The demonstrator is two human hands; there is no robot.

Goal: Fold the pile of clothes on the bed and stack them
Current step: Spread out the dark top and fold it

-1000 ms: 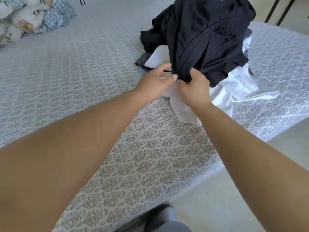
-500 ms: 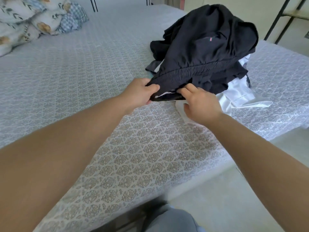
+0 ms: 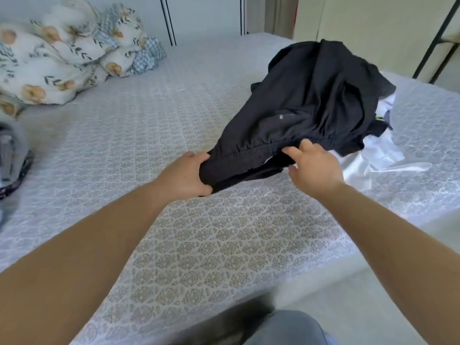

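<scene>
A black garment with an elastic waistband [image 3: 293,115] lies on top of the clothes pile on the bed [image 3: 124,125]. My left hand [image 3: 185,174] grips the waistband's left end, fingers curled round the cloth. My right hand [image 3: 315,168] pinches the waistband further right, thumb under the edge. The waistband is stretched between both hands, toward me. Beneath the black garment a white garment [image 3: 383,160] spreads out to the right. Other dark pieces show at the pile's right edge.
Floral pillows and a checked cloth [image 3: 64,61] sit at the bed's far left. Grey and dark fabric [image 3: 12,160] lies at the left edge. Black metal frame bars [image 3: 433,43] stand at the right. The bed's near edge runs diagonally, floor below it.
Both hands pulled the black garment's waistband toward me and apart, spreading it. The view has shifted, showing more of the bed's left side and pillows.
</scene>
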